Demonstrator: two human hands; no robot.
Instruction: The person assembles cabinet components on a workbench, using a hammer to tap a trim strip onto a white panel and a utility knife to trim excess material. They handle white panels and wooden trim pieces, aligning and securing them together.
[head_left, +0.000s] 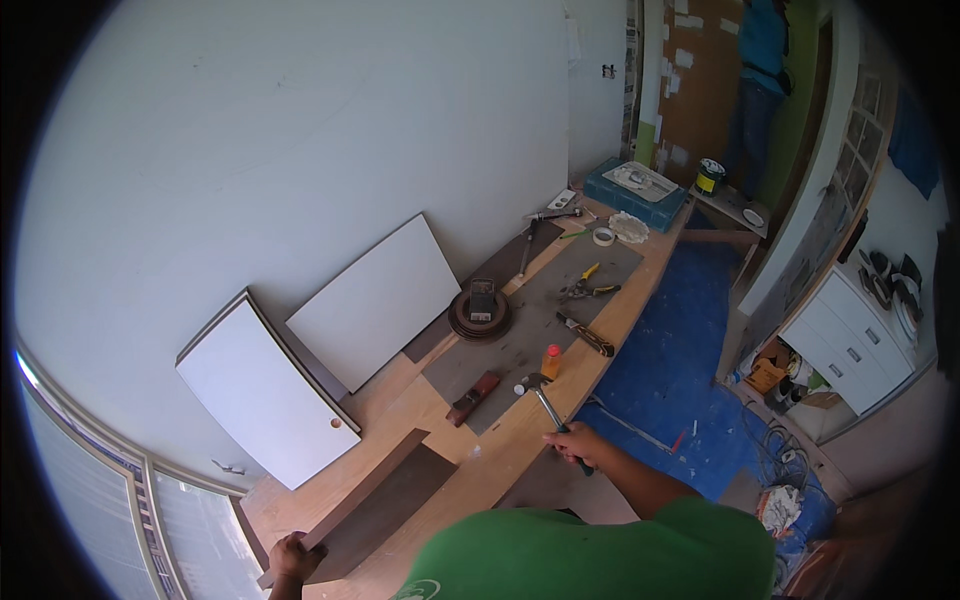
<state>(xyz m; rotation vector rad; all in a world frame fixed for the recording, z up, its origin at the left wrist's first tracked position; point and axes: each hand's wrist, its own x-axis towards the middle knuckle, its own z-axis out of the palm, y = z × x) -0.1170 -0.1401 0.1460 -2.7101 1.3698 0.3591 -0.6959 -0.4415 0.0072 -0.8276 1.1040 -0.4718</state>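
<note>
In my right hand (573,443) is a hammer (551,408), its handle gripped low and its metal head over the workbench (500,462) near its front edge. My left hand (297,556) is closed on the near left end of a narrow brown board (358,484). This board appears to stand on edge along a flat brown panel (390,512); the joint under my fingers is hidden. Close to the hammer head are an orange bottle with a red cap (551,362) and a small white round thing (519,390). A red hand plane (473,399) lies further left.
Two white panels (270,400) (385,300) lean on the wall. Further along the bench are a coiled brown edging roll (480,322), a utility knife (585,334), yellow-handled snips (588,284) and a teal case (630,200). Cables (785,450) lie on the blue-covered floor. Someone stands in the doorway (758,90).
</note>
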